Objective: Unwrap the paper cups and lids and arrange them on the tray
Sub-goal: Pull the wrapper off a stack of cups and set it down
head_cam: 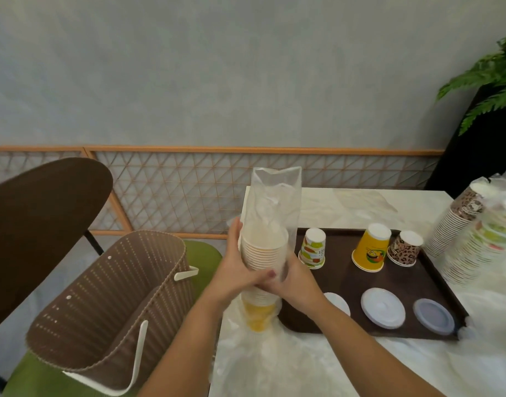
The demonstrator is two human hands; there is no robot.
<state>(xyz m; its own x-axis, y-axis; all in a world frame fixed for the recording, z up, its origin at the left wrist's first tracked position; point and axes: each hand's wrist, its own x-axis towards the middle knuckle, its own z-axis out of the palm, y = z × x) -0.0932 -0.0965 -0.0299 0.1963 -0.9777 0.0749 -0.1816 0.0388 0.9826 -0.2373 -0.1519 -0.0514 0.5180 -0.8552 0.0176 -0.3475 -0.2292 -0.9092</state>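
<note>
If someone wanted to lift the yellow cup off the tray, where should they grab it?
Come from above and wrap the fingers around the yellow cup's sides near its narrow end. It stands upside down, so its rim sits flat on the tray. The leopard cup crowds its right side.

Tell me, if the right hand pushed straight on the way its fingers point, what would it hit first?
The right hand already grips the cup stack, pointing up-left. Past that, it would probably meet the left hand; depth is unclear.

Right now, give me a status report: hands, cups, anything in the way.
Left hand and right hand grip the cup stack, still in its plastic sleeve. Tray holds three cups, three lids. Nothing blocking.
</note>
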